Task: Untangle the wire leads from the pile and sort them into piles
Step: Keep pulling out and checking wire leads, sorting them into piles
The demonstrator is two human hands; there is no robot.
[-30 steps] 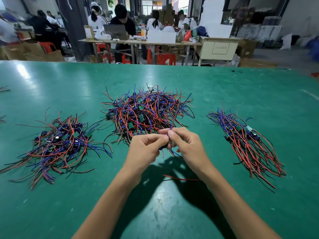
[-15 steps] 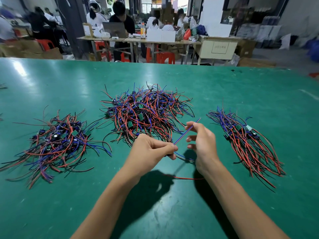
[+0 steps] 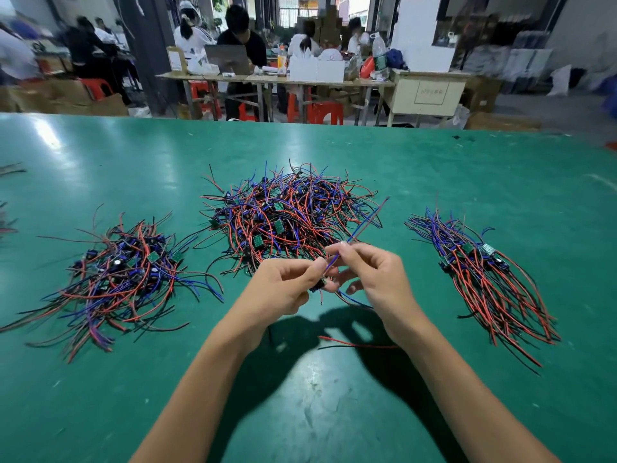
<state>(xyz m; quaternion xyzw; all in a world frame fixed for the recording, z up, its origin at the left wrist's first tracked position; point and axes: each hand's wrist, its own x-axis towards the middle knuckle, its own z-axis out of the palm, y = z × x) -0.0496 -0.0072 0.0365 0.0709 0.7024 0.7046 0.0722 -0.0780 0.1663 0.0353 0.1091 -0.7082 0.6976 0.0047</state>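
The cream box (image 3: 429,91) on the far table has a label with some writing, but it is too blurry to read.

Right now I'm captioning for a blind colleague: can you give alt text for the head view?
Two bare hands, left hand and right hand, pinch one blue wire lead above a green table. Beyond them lies a tangled pile, with a looser pile at left and an aligned pile at right.

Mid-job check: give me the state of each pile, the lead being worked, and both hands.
Middle pile: tangled heap.
Left pile: loose, splayed.
Right pile: leads lying aligned.
Held lead: lifted, blue wire stretched.
Left hand: pinching held lead.
Right hand: pinching its blue wire.
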